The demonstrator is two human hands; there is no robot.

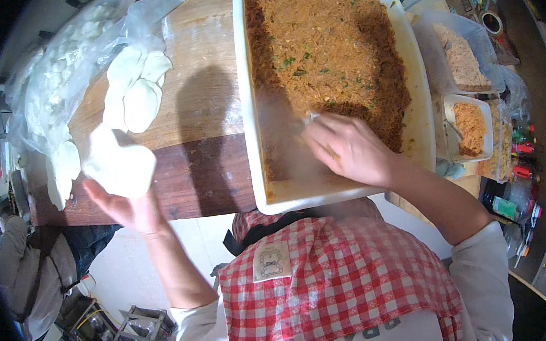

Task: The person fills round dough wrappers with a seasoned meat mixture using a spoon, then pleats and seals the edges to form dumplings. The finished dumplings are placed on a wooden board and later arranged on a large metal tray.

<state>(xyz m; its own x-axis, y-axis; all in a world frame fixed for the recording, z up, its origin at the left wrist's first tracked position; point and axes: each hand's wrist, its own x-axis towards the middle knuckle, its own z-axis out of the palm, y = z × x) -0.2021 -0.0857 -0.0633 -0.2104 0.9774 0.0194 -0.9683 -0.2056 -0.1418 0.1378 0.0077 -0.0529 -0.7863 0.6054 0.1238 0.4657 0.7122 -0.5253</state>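
Note:
My left hand [130, 209] holds a thin, pale dough wrapper [119, 162] on its palm and fingers, just over the near edge of the wooden table. My right hand [349, 149] reaches into a large white plastic tub [253, 138] filled with reddish-brown shredded filling [325, 44] flecked with green. Its curled fingers grip a small shiny thing [313, 116], mostly hidden and blurred, against the filling. Beyond my left hand lie overlapping dough wrappers [140, 101], and more wrappers [63, 169] hang near the table's left edge.
A clear plastic bag [69, 66] of white pieces lies at the far left on the wooden table [215, 175]. Right of the tub stand a clear bin [492, 63] and a smaller white container [489, 137] of orange shreds. Another person [44, 278] is at lower left.

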